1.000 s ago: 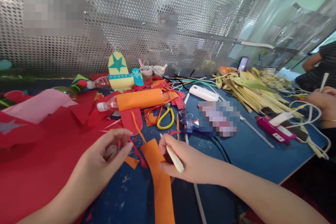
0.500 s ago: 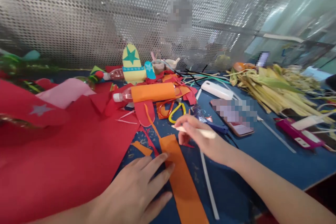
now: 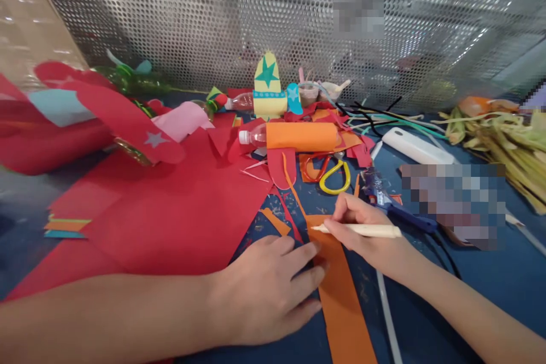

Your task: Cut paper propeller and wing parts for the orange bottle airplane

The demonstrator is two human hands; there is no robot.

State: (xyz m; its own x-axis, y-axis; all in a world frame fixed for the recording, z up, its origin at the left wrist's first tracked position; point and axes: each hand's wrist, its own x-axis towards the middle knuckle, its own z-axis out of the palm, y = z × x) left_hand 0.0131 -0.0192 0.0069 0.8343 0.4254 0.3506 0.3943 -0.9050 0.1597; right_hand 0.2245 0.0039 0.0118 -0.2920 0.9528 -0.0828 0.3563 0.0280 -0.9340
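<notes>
A long strip of orange paper (image 3: 347,307) lies on the blue table, running toward me. My left hand (image 3: 273,287) rests beside it, fingers spread, with the fingertips on the strip's left edge. In my right hand (image 3: 362,227) is a white pen (image 3: 375,231), gripped between thumb and fingers. Its tip points left, over the far end of the strip; whether it touches the paper I cannot tell. Just beyond lie scissors with a yellow and a red handle loop (image 3: 335,177). Behind them a plastic bottle wrapped in orange paper (image 3: 301,136) lies on its side.
Red paper sheets (image 3: 183,205) cover the left side. A yellow paper-covered bottle (image 3: 269,103) lies at the back by the perforated metal wall (image 3: 191,23). To the right are a blue-handled glue gun (image 3: 405,213), a blurred-out phone (image 3: 452,199), a white device (image 3: 418,145) and dried husks (image 3: 512,153).
The view has turned left, so things sit farther right in it. My right hand has brought the pen tip over the orange strip's far end. My left hand stays at the strip's edge.
</notes>
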